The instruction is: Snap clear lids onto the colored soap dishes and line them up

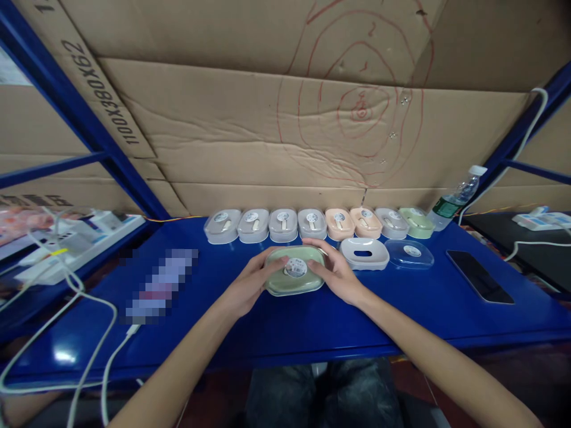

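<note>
Head view shows the left hand (248, 282) and right hand (341, 276) with fingers (318, 272) clamped on the green box (294, 274), near the middle of the surface (285, 330), where it could slip and bump the white tray (366, 263) nearby if one hand squeezes too softly.

I wear the camera on my head, looking forward and down over the blue table (294, 330) from above its near edge. My left hand (255, 275) and right hand (341, 276) are close, mid-view; my lap (283, 395) shows below, the cardboard wall (214, 107) beyond.
</note>
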{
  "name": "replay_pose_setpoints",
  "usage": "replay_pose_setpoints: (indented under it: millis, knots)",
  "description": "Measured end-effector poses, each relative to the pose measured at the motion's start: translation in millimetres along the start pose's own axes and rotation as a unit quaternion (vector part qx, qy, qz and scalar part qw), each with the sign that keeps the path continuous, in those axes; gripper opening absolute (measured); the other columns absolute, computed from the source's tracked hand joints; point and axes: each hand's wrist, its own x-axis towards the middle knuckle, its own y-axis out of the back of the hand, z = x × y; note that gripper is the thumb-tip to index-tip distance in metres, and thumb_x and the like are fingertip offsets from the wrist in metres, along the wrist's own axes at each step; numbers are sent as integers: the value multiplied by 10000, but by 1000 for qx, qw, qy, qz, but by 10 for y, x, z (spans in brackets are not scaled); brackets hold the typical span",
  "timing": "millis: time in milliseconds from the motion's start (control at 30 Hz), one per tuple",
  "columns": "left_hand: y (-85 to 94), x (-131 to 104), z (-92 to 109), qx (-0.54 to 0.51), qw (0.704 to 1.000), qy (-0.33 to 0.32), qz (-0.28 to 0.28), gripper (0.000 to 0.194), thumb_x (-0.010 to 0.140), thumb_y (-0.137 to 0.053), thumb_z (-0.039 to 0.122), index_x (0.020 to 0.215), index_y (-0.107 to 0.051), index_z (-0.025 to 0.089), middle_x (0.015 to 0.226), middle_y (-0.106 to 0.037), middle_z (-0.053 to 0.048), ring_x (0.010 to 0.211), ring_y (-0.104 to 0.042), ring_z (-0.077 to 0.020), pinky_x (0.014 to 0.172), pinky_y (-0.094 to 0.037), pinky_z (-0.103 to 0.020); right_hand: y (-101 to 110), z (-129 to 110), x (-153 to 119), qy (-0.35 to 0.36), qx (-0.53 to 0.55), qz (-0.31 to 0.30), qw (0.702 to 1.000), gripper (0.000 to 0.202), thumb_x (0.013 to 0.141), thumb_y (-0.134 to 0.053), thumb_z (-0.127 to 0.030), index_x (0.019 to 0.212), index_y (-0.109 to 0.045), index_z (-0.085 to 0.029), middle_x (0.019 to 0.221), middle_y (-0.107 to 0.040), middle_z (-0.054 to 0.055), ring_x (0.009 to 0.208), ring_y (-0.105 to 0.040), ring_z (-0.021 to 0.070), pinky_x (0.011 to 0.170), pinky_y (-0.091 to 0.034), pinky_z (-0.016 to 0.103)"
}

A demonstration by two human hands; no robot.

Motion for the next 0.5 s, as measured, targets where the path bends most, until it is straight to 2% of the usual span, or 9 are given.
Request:
replay_pose_setpoints:
  millis: [133,233,333,400,500]
  knots:
    - [-47,-10,-24,1,1000,-17,-15,604,864,-861,580,1316,-720,205,1163,-779,-99,1031,-741,-280,768,-597,-291,0,-17,2,18,-35,15,999,369,1034,-656,-434,1368,-662,-276,1369,-698,80,1296,-653,269,1150,-494,449]
    - [-80,-46,6,15,999,-21,-33,633,906,-804,602,1386,-673,211,1180,-760,-124,925,-753,-290,628,-652,-333,-19,-58,-10,39,-76,23,996,360,1062,-606,-413,1387,-645,-265,1352,-701,89,1273,-663,265,1116,-514,434]
    - [-134,-78,57,26,999,-21,-18,610,907,-790,590,1384,-656,234,1199,-734,-120,853,-744,-273,498,-654,-330,-40,-87,-26,56,-117,22,991,355,1084,-561,-400,1406,-624,-264,1370,-694,99,1279,-659,265,1113,-512,435]
    - [-176,-89,88,21,1000,-17,-1,563,904,-790,571,1352,-661,256,1195,-722,-103,851,-740,-265,461,-645,-309,-48,-101,-36,64,-138,28,988,348,1083,-563,-398,1400,-622,-266,1361,-702,101,1273,-661,272,1107,-511,443]
    - [-228,-85,117,9,1000,-6,-3,527,899,-783,572,1311,-678,262,1167,-720,-96,831,-737,-265,443,-647,-323,-41,-132,-49,75,-163,45,983,330,1075,-573,-389,1370,-636,-257,1297,-726,100,1216,-681,283,1068,-522,450]
